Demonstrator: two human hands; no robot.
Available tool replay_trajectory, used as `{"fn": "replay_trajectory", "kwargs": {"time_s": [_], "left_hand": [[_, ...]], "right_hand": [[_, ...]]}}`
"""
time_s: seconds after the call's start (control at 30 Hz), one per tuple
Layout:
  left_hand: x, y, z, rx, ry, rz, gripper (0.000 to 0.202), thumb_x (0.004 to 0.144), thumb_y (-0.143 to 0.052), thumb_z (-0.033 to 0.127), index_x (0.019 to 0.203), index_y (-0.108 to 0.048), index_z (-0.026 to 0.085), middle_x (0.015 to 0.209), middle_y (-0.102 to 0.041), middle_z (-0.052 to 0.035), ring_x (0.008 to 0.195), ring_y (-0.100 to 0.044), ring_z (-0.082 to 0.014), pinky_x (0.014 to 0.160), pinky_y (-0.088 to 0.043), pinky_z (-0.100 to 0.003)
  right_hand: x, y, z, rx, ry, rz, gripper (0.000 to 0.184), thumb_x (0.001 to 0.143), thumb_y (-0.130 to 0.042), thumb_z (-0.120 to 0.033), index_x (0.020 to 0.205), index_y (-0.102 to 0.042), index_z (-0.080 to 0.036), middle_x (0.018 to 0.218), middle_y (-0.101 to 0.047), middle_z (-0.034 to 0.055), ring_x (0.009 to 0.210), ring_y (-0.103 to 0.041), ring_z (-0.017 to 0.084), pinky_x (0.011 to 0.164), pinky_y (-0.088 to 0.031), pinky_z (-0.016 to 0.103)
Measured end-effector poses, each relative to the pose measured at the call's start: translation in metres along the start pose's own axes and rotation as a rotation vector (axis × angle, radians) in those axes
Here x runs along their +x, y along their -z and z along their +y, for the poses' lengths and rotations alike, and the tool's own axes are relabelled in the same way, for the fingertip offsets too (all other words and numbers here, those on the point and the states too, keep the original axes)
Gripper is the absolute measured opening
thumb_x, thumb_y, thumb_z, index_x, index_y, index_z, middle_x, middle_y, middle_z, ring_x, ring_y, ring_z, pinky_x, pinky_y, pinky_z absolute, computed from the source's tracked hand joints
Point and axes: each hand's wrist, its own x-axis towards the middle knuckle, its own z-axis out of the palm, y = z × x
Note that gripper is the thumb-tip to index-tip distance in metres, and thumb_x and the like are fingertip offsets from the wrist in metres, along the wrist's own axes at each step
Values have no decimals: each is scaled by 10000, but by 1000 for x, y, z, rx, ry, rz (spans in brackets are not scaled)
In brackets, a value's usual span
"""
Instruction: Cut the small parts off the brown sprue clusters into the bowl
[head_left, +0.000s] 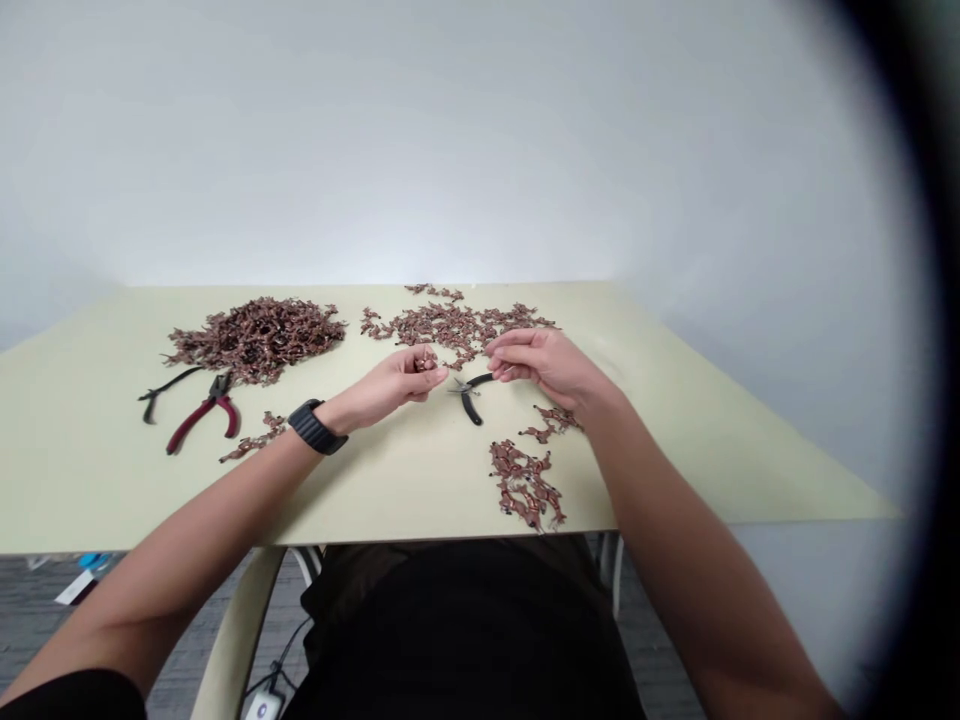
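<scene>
My left hand [401,385] is closed in a pinch on a small brown piece [426,363] held just above the pale yellow table [75,450]. A black watch sits on that wrist. My right hand [540,362] is closed round the black handles of small pliers [466,390], whose metal jaws point left toward the pinched piece. Both hands hover over the middle of the table, in front of a spread of small brown pieces [457,325].
A big heap of brown pieces [259,338] lies at the back left. Red-handled pliers [204,412] and a black-handled tool [166,388] rest beside it. Smaller groups of pieces lie near the front edge [525,485] and at left [255,438]. A white wall stands behind.
</scene>
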Motion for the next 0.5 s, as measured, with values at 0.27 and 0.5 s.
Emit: {"fn": "replay_trajectory", "kwargs": {"time_s": [0.27, 0.5], "left_hand": [[-3, -20, 1, 470, -176, 179, 354, 870, -807, 528, 1079, -824, 243, 602, -461, 29, 552, -307, -116, 555, -242, -305], [-4, -25, -6, 564, -196, 248, 407, 881, -780, 562, 999, -849, 180, 701, -680, -34, 586, -370, -114, 578, -306, -281]], "right_hand": [[-7, -32, 1, -55, -24, -299, 441, 917, -769, -385, 1273, -559, -236, 912, -771, 53, 813, -719, 188, 810, -614, 376], [-2, -34, 14, -19, -8, -332, 445, 914, -792, -401, 1229, -525, -233, 883, -764, 46, 763, -701, 177, 770, -585, 354]]}}
